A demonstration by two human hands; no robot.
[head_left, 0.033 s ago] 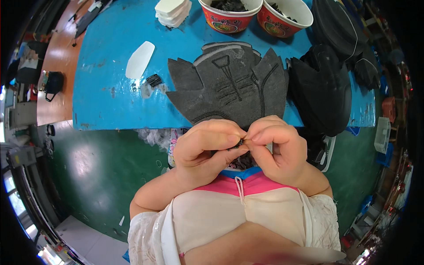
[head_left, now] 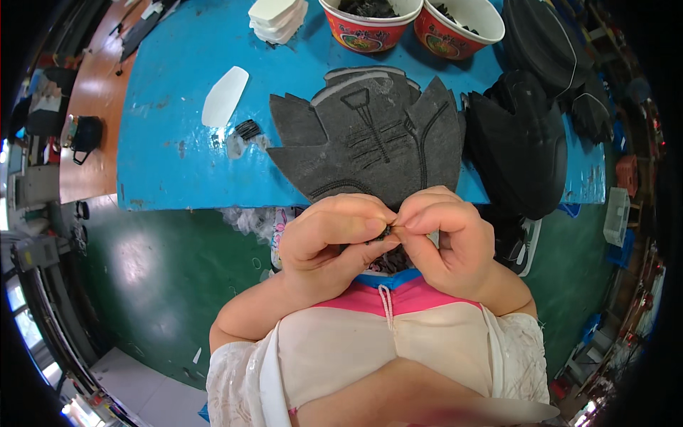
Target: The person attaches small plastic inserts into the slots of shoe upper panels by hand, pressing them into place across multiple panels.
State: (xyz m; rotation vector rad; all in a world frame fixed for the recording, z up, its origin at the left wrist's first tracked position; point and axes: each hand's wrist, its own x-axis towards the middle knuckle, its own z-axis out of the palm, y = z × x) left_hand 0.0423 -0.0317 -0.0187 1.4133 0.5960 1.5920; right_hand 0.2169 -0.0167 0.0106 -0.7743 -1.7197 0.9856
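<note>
In front of my body, just off the table's near edge, both hands meet with fingertips almost touching. Between thumb and fingers, my left hand pinches a small dark piece, mostly covered by the fingers. My right hand is closed in a pinch against the piece's right end; what sits in its fingertips is too small to make out. Just beyond my hands lies a flat dark-grey moulded foam panel with pointed flaps and raised lines.
The blue table carries a white oval sheet, a small black ribbed piece, a white stack and two red-and-white tubs of black bits. Black moulded shells stand at right. Clear plastic hangs below the edge.
</note>
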